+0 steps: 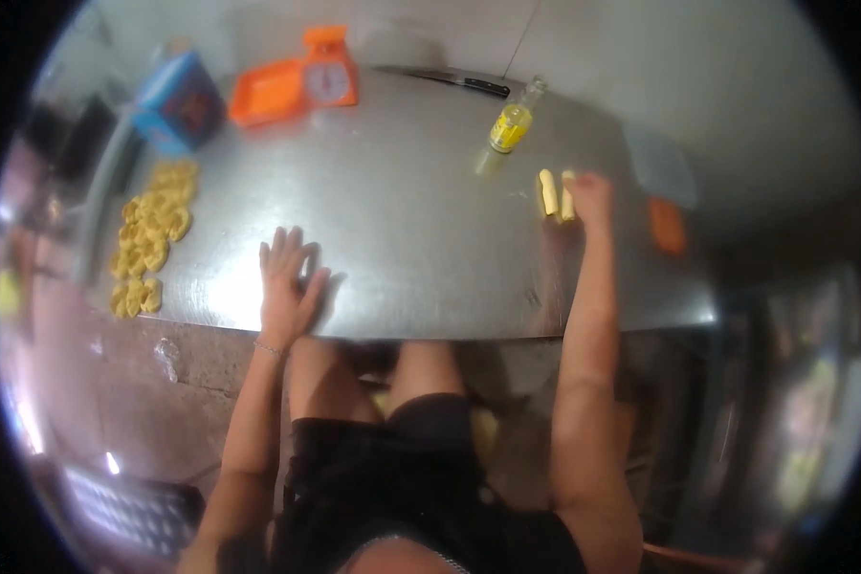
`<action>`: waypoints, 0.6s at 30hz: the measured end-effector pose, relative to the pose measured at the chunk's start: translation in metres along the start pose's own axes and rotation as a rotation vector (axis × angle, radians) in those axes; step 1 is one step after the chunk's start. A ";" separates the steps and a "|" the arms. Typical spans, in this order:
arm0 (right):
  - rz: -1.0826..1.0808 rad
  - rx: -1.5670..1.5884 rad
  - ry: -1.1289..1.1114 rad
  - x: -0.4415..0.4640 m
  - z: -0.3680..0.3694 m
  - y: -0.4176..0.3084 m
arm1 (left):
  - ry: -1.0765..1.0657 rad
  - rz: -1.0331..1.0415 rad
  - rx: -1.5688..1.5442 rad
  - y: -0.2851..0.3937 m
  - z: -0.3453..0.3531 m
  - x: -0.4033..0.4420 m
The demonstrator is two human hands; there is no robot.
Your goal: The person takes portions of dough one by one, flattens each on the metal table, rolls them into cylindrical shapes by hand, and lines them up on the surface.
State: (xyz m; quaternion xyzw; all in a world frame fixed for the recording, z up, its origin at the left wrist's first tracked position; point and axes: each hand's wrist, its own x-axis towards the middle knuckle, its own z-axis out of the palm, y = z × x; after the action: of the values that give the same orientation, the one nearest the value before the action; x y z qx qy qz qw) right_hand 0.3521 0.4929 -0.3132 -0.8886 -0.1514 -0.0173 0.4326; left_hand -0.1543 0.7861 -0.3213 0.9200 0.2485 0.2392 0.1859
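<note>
Blk shirt | yel roll touching R hand (2nd roll L)

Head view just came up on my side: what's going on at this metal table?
A person sits at the metal table with their right hand on one of two pale yellow rolls; whether it grips is too blurred to tell. The left hand is spread open over the tabletop, holding nothing. Yellow shaped pieces are grouped at the left end, and a yellow-labelled bottle stands beyond the rolls.
</note>
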 end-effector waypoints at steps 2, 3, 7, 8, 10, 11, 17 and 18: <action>0.014 -0.233 -0.105 0.001 -0.002 -0.001 | -0.003 -0.013 0.004 0.001 0.000 -0.001; 0.006 -0.233 -0.112 0.000 -0.005 -0.007 | 0.005 -0.002 -0.002 0.001 0.001 -0.001; -0.062 -0.124 0.096 -0.032 -0.034 -0.025 | 0.150 0.034 -0.206 -0.011 0.009 -0.004; -0.043 -0.043 0.080 -0.048 -0.041 -0.024 | 0.223 0.035 -0.321 -0.016 0.008 -0.007; -0.112 0.074 0.042 -0.102 -0.055 -0.034 | 0.358 -0.038 -0.431 -0.024 -0.004 -0.020; -0.133 0.192 -0.008 -0.120 -0.059 -0.017 | 0.395 -0.023 -0.305 -0.036 -0.022 -0.023; 0.124 0.199 -0.025 -0.244 -0.099 0.049 | 0.624 -0.290 0.130 -0.160 -0.110 -0.019; 0.116 0.198 -0.027 -0.260 -0.100 0.043 | 0.548 -0.368 0.160 -0.176 -0.127 -0.013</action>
State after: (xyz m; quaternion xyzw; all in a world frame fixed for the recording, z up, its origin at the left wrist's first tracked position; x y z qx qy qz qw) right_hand 0.1264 0.3241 -0.3253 -0.8488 -0.1065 0.0347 0.5166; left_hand -0.2968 0.9494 -0.3035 0.7728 0.4692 0.4198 0.0797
